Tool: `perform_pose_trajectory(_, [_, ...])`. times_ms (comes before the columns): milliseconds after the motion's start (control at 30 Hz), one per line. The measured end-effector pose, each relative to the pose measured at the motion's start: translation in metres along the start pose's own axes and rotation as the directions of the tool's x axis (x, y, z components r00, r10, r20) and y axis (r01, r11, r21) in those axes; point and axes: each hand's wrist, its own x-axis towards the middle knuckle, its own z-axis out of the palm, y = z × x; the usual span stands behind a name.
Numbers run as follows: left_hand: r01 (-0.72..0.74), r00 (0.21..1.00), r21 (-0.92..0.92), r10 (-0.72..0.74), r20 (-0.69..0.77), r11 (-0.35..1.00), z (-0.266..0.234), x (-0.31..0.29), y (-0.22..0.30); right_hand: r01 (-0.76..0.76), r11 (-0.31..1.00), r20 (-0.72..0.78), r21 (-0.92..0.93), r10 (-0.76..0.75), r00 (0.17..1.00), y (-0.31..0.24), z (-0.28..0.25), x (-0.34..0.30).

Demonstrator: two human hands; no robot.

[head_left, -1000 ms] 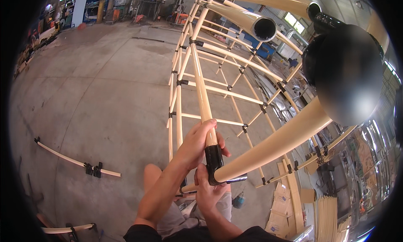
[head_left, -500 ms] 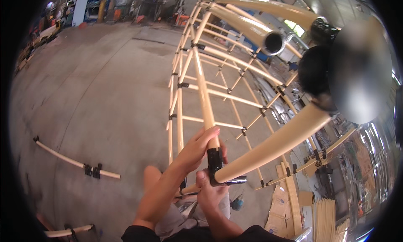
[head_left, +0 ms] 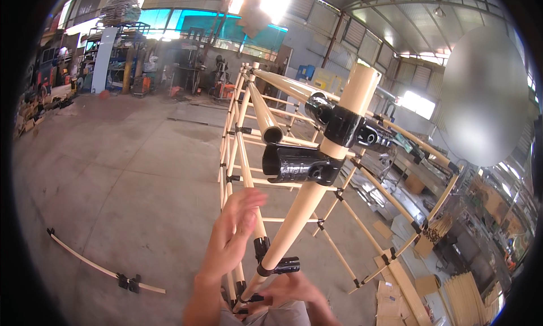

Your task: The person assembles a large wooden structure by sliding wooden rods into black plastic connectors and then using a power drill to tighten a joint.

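A thick cream pipe (head_left: 302, 213) stands upright and tilted right before me, as a post of a pipe frame. Black pipe joints (head_left: 342, 125) clamp it near the top, and an open half-round black joint (head_left: 300, 165) juts left below them. A loose-looking pipe end (head_left: 266, 119) hangs just above that joint. My left hand (head_left: 229, 235) is raised beside a slanting pipe, fingers stretched out, holding nothing. Low down, my right hand (head_left: 297, 292) is beside the post, just under a lower black joint (head_left: 280, 266); its fingers are blurred and partly hidden.
The cream pipe frame (head_left: 291, 187) extends away from me. A short pipe with black joints (head_left: 93, 265) lies on the floor at left. Flattened cardboard (head_left: 387, 298) and bundled strips (head_left: 464, 298) lie at right. Shelving (head_left: 116, 57) and machines stand at the back.
The view has tilted up, bringing the post's top joints into sight. My left hand has let go of the slanting pipe and opened. My right hand has come off the lower joint area and moved lower.
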Motion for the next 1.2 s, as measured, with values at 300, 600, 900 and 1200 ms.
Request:
perform_pose_trajectory(300, [-0.013, 0.983, -0.373, 0.081, 0.167, 0.928, 0.053, 0.054, 0.055, 0.159, 0.629, -0.351, -0.761, -0.606, 0.714, -0.209, -0.145, 0.064])
perform_pose_trajectory(600, [-0.080, 0.992, -0.421, 0.115, 0.059, 0.904, 0.077, 0.060, 0.057, 0.313, 0.102, 0.204, -0.944, -0.567, 0.798, -0.292, -0.130, 0.143])
perform_pose_trajectory(900, [-0.054, 0.997, -0.434, 0.072, 0.026, 0.899, 0.080, 0.059, 0.059, 0.383, 0.075, 0.229, -0.921, -0.692, 0.685, -0.273, -0.136, 0.149])
perform_pose_trajectory(1200, [-0.044, 0.998, -0.483, 0.055, 0.007, 0.874, 0.077, 0.059, 0.058, 0.497, 0.073, 0.266, -0.865, -0.772, 0.577, -0.263, -0.143, 0.155])
